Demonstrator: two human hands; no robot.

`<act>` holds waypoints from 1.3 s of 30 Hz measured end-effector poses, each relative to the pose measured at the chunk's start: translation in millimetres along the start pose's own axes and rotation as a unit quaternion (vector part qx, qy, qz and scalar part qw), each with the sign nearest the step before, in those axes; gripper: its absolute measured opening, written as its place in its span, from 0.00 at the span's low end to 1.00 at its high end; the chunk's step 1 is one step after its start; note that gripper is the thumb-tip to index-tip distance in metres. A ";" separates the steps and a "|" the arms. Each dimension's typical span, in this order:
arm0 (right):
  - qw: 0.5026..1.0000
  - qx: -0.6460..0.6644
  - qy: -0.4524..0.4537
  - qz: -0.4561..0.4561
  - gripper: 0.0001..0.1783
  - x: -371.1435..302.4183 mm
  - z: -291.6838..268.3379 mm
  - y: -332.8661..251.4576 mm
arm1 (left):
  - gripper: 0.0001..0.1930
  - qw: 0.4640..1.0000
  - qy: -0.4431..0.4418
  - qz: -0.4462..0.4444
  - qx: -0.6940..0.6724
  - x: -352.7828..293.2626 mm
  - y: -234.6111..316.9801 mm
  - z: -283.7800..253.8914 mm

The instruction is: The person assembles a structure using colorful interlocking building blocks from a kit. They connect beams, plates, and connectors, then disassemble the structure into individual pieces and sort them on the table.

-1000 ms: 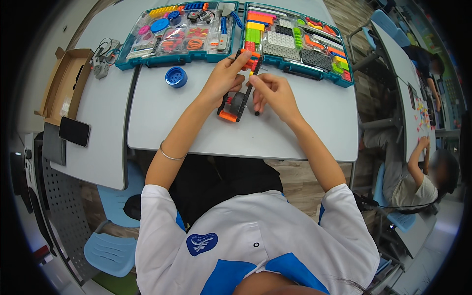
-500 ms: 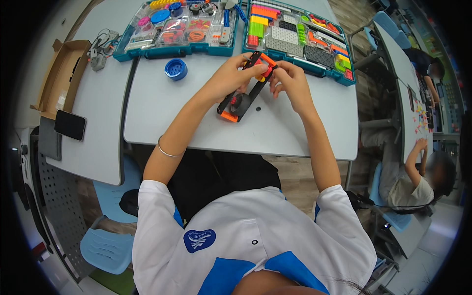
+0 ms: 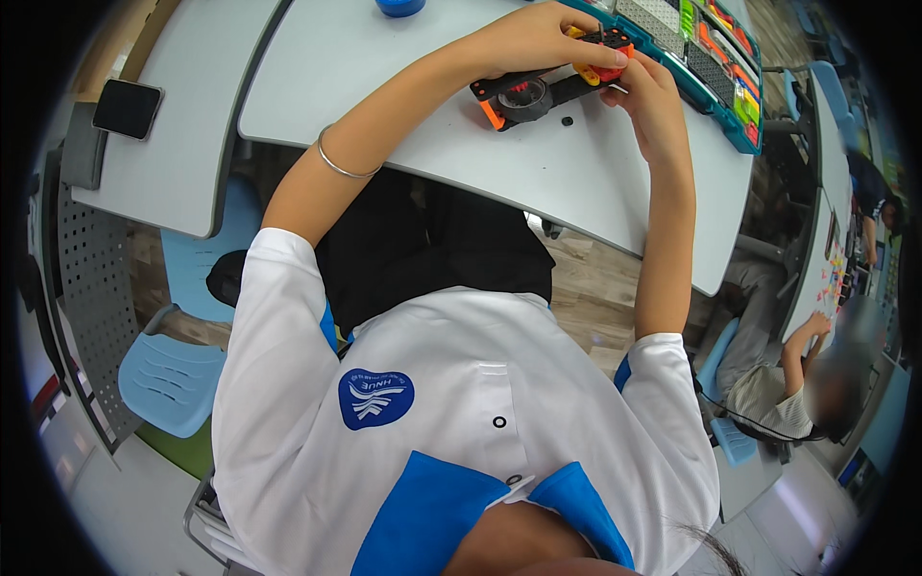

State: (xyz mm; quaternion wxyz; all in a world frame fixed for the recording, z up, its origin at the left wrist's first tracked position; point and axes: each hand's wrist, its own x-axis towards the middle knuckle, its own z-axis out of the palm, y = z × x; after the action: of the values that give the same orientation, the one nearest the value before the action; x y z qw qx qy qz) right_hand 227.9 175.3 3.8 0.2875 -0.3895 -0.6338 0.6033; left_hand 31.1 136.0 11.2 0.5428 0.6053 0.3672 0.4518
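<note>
Head view: left hand point(image 3: 533, 38) and right hand point(image 3: 645, 91), both grips closed on an orange-and-black block assembly point(image 3: 543, 88) resting on the far worktop point(image 3: 403, 106), beside the parts tray point(image 3: 715, 67). Step: likely fitting a small piece; next calls for firm, aligned pressing. Since earlier: view tilted nearer; hands have stayed on the assembly.

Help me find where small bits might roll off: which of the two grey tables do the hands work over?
The right-hand grey table, bearing the black and orange assembly. The other grey table, at the left, carries only a dark phone.
</note>
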 end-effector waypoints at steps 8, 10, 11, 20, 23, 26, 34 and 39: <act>0.998 0.024 0.051 -0.023 0.12 -1.6 14.6 1.1 | 0.28 0.986 0.080 0.002 0.145 -4.6 -0.2 6.7; 0.997 0.035 0.056 -0.025 0.12 -2.6 16.8 -1.4 | 0.29 0.986 0.056 -0.041 0.155 -5.1 6.5 3.8; 0.997 0.057 0.053 -0.030 0.13 -3.9 19.1 -6.0 | 0.27 0.981 0.082 0.012 0.176 -3.4 -4.6 2.7; 0.996 0.042 0.036 -0.076 0.17 -3.3 15.6 -18.3 | 0.19 0.995 0.036 -0.091 0.011 -5.5 13.4 -5.7; 0.997 0.001 0.038 -0.062 0.18 -5.5 16.5 -20.7 | 0.19 0.993 0.040 -0.111 0.025 -7.7 13.2 0.2; 0.998 -0.018 0.039 -0.056 0.19 -8.6 16.5 -23.1 | 0.20 0.993 0.009 -0.115 0.026 -7.1 15.1 -0.4; 0.977 -0.087 0.071 -0.183 0.18 -10.0 22.1 -12.2 | 0.20 0.995 -0.019 -0.101 0.004 -6.8 15.0 -0.5; 0.972 -0.096 0.089 -0.195 0.18 -6.0 17.7 -7.9 | 0.20 0.998 -0.012 -0.060 0.012 -3.9 9.2 0.9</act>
State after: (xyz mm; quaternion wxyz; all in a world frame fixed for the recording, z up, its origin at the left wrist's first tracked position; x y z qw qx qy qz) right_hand 215.2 160.9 10.4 0.4159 -0.3360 -0.7246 0.4347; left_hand 30.3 130.8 19.8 0.5661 0.5940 0.4015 0.4068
